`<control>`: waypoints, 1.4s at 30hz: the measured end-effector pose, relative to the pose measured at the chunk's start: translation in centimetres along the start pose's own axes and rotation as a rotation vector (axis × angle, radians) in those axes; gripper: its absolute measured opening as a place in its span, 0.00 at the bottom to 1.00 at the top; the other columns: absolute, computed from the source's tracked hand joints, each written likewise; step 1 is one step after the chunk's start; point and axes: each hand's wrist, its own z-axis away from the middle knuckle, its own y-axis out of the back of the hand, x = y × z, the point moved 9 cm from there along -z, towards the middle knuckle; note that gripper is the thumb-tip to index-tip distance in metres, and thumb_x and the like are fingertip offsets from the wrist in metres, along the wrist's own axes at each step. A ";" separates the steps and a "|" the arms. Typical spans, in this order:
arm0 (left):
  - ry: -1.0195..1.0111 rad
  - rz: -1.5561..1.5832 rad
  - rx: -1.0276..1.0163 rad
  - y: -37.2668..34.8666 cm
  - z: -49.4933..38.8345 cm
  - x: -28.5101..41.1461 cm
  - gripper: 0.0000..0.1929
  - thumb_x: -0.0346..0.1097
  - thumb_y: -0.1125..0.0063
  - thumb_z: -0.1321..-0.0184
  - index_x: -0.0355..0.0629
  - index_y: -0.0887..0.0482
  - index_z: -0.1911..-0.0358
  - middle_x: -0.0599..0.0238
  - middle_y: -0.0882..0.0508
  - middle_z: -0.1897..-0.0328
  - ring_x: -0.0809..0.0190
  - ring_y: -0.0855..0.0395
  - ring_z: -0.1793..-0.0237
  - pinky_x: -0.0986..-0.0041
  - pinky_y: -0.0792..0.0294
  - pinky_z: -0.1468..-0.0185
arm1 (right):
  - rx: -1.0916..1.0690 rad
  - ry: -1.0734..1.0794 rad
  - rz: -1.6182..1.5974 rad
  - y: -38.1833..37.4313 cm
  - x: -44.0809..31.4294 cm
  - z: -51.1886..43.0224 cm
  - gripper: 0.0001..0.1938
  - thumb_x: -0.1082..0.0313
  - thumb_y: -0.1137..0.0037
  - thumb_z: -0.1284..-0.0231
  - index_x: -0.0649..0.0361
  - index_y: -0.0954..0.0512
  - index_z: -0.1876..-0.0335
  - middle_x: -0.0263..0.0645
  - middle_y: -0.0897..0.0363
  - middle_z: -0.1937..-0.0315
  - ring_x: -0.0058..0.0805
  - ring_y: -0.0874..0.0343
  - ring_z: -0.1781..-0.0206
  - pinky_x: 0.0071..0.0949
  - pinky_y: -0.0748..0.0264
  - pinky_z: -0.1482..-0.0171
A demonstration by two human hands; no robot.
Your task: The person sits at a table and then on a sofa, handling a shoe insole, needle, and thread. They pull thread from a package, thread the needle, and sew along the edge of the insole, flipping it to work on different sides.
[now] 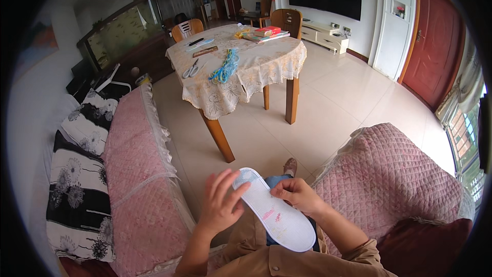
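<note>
A white embroidery insole (275, 211) is tilted above my lap. Its rounded upper end has light blue stitching, and small pink and yellow marks show lower down. My right hand (294, 196) pinches the insole's right edge between thumb and curled fingers; whether a needle is also in that grip is too small to tell. Near the blue end, my left hand (225, 202) has its fingers spread, with one fingertip over the insole's surface. I cannot tell whether that fingertip touches it.
Ahead stands a cloth-covered table (265, 55) bearing scissors (191, 70), blue and yellow thread skeins (226, 67), a brown flat case (205, 51), another insole (200, 44) and books (267, 34). A pink-quilted sofa (144, 200) lies left, a quilted seat (392, 165) right.
</note>
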 end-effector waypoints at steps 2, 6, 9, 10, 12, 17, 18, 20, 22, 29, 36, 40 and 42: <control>-0.022 0.020 0.077 -0.9 0.9 -0.3 0.27 0.26 0.39 0.61 0.50 0.26 0.51 0.62 0.27 0.46 0.54 0.29 0.46 0.61 0.35 0.47 | -0.014 -0.028 -0.040 -0.8 0.4 -0.1 0.10 0.62 0.45 0.40 0.63 0.23 0.69 0.25 0.26 0.77 0.08 0.34 0.75 0.13 0.38 0.73; -0.022 0.007 0.269 -0.5 1.6 -0.4 0.18 0.28 0.39 0.59 0.48 0.20 0.60 0.66 0.22 0.56 0.57 0.25 0.54 0.65 0.32 0.54 | -0.046 -0.017 -0.033 -2.2 -0.1 0.3 0.12 0.62 0.46 0.40 0.65 0.24 0.70 0.27 0.27 0.78 0.10 0.33 0.76 0.14 0.36 0.74; -0.020 0.010 0.327 0.0 1.5 -0.3 0.13 0.27 0.40 0.59 0.47 0.18 0.66 0.67 0.20 0.61 0.58 0.24 0.58 0.68 0.31 0.56 | -0.070 -0.034 -0.026 -2.6 -0.2 0.4 0.12 0.61 0.46 0.40 0.65 0.24 0.70 0.27 0.27 0.79 0.10 0.33 0.76 0.14 0.36 0.74; -0.021 0.013 0.336 0.1 1.5 -0.3 0.11 0.27 0.40 0.59 0.47 0.18 0.67 0.68 0.20 0.62 0.59 0.23 0.59 0.69 0.31 0.57 | -0.060 -0.030 -0.022 -2.5 -0.2 0.4 0.13 0.61 0.45 0.40 0.64 0.24 0.70 0.27 0.27 0.79 0.10 0.33 0.77 0.14 0.37 0.75; -0.034 0.004 0.337 0.1 1.3 -0.2 0.11 0.27 0.41 0.59 0.47 0.17 0.68 0.68 0.20 0.62 0.59 0.23 0.60 0.70 0.31 0.58 | -0.042 -0.021 -0.014 -2.4 -0.1 0.4 0.13 0.60 0.45 0.40 0.64 0.24 0.70 0.27 0.27 0.79 0.10 0.33 0.77 0.14 0.37 0.75; -0.083 -0.026 0.301 0.0 1.0 0.0 0.11 0.28 0.42 0.59 0.47 0.17 0.68 0.69 0.20 0.63 0.60 0.22 0.61 0.70 0.31 0.59 | -0.059 -0.049 -0.012 -2.2 0.3 0.2 0.13 0.60 0.46 0.40 0.64 0.23 0.70 0.27 0.27 0.79 0.10 0.34 0.77 0.14 0.37 0.74; -0.094 -0.033 0.290 -0.1 0.9 -0.1 0.10 0.28 0.42 0.59 0.46 0.17 0.68 0.69 0.20 0.63 0.61 0.22 0.61 0.70 0.31 0.59 | -0.062 -0.049 -0.007 -2.2 0.4 0.0 0.13 0.60 0.46 0.39 0.64 0.23 0.70 0.27 0.27 0.79 0.10 0.33 0.77 0.14 0.37 0.74; -0.109 -0.027 0.267 -0.4 0.7 -0.3 0.11 0.28 0.42 0.60 0.46 0.18 0.69 0.68 0.20 0.63 0.61 0.22 0.61 0.69 0.31 0.60 | -0.062 -0.038 -0.071 -2.2 0.5 -0.1 0.13 0.60 0.47 0.39 0.64 0.23 0.67 0.27 0.27 0.77 0.10 0.33 0.76 0.14 0.36 0.73; -0.117 0.003 0.248 -1.1 0.3 -0.9 0.12 0.28 0.40 0.62 0.45 0.18 0.69 0.68 0.20 0.64 0.60 0.22 0.62 0.68 0.31 0.60 | -0.041 -0.010 -0.109 -1.8 0.5 -0.4 0.12 0.61 0.49 0.37 0.65 0.23 0.63 0.28 0.27 0.76 0.11 0.33 0.75 0.14 0.35 0.72; 0.511 0.718 0.193 -6.3 4.3 -10.0 0.10 0.27 0.38 0.58 0.39 0.21 0.69 0.66 0.21 0.67 0.62 0.22 0.68 0.74 0.31 0.62 | 0.253 0.123 -0.096 5.0 -1.3 -0.3 0.10 0.67 0.56 0.34 0.65 0.24 0.58 0.27 0.29 0.76 0.13 0.31 0.70 0.13 0.34 0.65; 0.826 2.066 0.381 -10.7 7.0 -9.8 0.09 0.34 0.39 0.54 0.47 0.29 0.78 0.76 0.34 0.77 0.70 0.39 0.73 0.77 0.43 0.62 | 0.414 0.383 0.084 7.8 -4.9 1.2 0.10 0.70 0.58 0.34 0.66 0.24 0.57 0.30 0.28 0.73 0.15 0.31 0.71 0.15 0.32 0.64; 0.519 2.372 0.362 -8.6 5.4 -6.1 0.11 0.40 0.37 0.53 0.52 0.29 0.79 0.78 0.35 0.79 0.72 0.38 0.73 0.77 0.44 0.60 | 0.354 0.461 0.253 2.6 -6.6 2.2 0.07 0.75 0.51 0.40 0.65 0.24 0.58 0.33 0.25 0.74 0.19 0.28 0.72 0.17 0.32 0.67; 0.353 2.499 0.316 -7.0 4.0 -3.6 0.07 0.39 0.42 0.48 0.52 0.27 0.78 0.77 0.33 0.79 0.72 0.36 0.73 0.77 0.42 0.57 | 0.293 0.511 0.345 -0.9 -7.3 2.9 0.06 0.76 0.48 0.45 0.64 0.24 0.62 0.35 0.25 0.73 0.22 0.28 0.73 0.20 0.31 0.69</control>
